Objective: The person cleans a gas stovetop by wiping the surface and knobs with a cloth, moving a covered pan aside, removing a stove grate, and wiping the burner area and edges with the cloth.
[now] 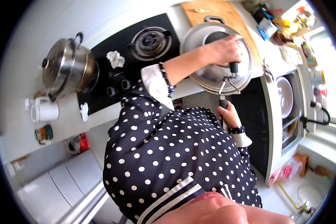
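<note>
A wide wok with a silvery metal lid [198, 76] over it is at the counter edge, partly over a wooden cutting board. My left hand [226, 50] reaches across the lid, its fingers closed around a black lid handle [233, 67]. Much of that handle is hidden under the hand. My right hand [230, 115] is wrapped round the wok's long black handle [223, 103], which joins the wok through a metal bracket. On the far side of the wok sticks out a black loop handle [214, 18]. Whatever is in the wok is hidden.
Left of the wok lies a black gas hob [112, 39] with a crumpled white cloth [115, 59] on it. A steel steamer pot [69, 67] stands at its left end, near a white jug [44, 111]. The cutting board [192, 10] lies behind; a sink [298, 86] is at the right.
</note>
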{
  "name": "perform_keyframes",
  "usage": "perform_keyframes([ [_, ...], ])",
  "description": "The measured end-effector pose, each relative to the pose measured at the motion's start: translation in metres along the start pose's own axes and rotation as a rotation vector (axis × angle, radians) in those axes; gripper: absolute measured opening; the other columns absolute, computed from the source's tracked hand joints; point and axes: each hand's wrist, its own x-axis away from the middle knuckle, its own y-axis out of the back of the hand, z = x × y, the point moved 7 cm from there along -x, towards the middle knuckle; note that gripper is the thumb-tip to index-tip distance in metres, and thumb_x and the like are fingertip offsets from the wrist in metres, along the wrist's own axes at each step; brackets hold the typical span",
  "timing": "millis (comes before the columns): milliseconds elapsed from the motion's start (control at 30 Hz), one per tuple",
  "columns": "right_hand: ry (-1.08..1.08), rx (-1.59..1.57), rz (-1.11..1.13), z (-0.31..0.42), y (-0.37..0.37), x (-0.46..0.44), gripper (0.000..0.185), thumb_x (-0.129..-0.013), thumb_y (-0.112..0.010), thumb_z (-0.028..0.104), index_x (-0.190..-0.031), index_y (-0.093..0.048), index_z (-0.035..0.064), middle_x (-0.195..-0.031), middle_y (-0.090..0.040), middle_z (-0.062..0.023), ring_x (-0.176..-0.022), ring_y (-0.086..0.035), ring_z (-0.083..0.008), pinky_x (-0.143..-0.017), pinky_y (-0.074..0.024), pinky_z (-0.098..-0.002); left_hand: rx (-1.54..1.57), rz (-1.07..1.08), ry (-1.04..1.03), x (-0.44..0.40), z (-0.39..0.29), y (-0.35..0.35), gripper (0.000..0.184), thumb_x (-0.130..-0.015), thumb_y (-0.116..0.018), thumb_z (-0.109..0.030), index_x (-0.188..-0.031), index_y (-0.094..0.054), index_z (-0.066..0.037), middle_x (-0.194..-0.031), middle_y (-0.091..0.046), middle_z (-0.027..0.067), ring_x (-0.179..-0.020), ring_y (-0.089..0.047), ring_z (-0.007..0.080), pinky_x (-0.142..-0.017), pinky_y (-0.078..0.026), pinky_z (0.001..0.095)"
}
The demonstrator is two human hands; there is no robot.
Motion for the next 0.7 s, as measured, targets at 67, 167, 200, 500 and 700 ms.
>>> perform_keyframes([
  [67,-0.014,0.008,-0.026,0.007,-0.003,0.004,0.012,-0.074,-0.054,0.002,-0.083,-0.047,-0.0021,-0.058,-0.051,-0.0032,-0.044,-0.05,-0.0114,-0.042,-0.0406,-0.0248,-0.017,-0.009,0.04,0.002,-0.002,0.005,0.021,-0.067,-0.063,-0.006,-0.085,-0.063,-0.018,-0.093,-0.058,-0.0018,-0.104,-0.054,0.0174,-0.108,-0.022,0.0476],
  [167,-0.017,0.003,-0.005,0.007,-0.004,0.004,0.009,-0.075,-0.053,0.002,-0.078,-0.046,-0.0005,-0.057,-0.051,-0.003,-0.043,-0.048,-0.0116,-0.042,-0.0394,-0.0248,-0.028,-0.252,0.111,0.02,-0.003,0.018,0.044,-0.07,-0.062,-0.007,-0.11,-0.059,-0.023,-0.115,-0.051,-0.0014,-0.117,-0.044,0.0175,-0.111,-0.017,0.049],
  [200,-0.012,0.013,0.008,0.007,-0.003,0.004,0.008,-0.075,-0.053,0.002,-0.077,-0.046,0.0002,-0.057,-0.051,-0.003,-0.043,-0.048,-0.0118,-0.042,-0.0393,-0.0248,-0.057,-0.238,0.177,0.032,0.005,0.021,0.056,-0.072,-0.062,-0.008,-0.124,-0.052,-0.025,-0.128,-0.043,-0.0017,-0.122,-0.038,0.0186,-0.11,-0.02,0.0468],
  [500,-0.049,0.043,-0.026,0.007,-0.003,0.003,0.01,-0.079,-0.054,0.004,-0.082,-0.045,0.0006,-0.058,-0.05,-0.0027,-0.044,-0.047,-0.0114,-0.042,-0.0384,-0.0244,-0.152,-0.094,1.357,0.387,0.186,-0.015,0.041,-0.072,-0.071,-0.014,-0.111,-0.06,-0.012,-0.11,-0.058,0.008,-0.103,-0.054,0.0287,-0.088,-0.047,0.0388],
  [700,-0.118,0.04,-0.052,0.006,-0.004,0.005,0.011,-0.08,-0.054,0.003,-0.084,-0.044,0.0007,-0.059,-0.048,-0.003,-0.042,-0.045,-0.0116,-0.041,-0.0387,-0.0247,0.106,0.23,1.267,0.443,0.201,-0.079,0.032,-0.072,-0.071,-0.019,-0.102,-0.064,-0.01,-0.097,-0.063,0.0111,-0.094,-0.059,0.0303,-0.081,-0.048,0.0399],
])
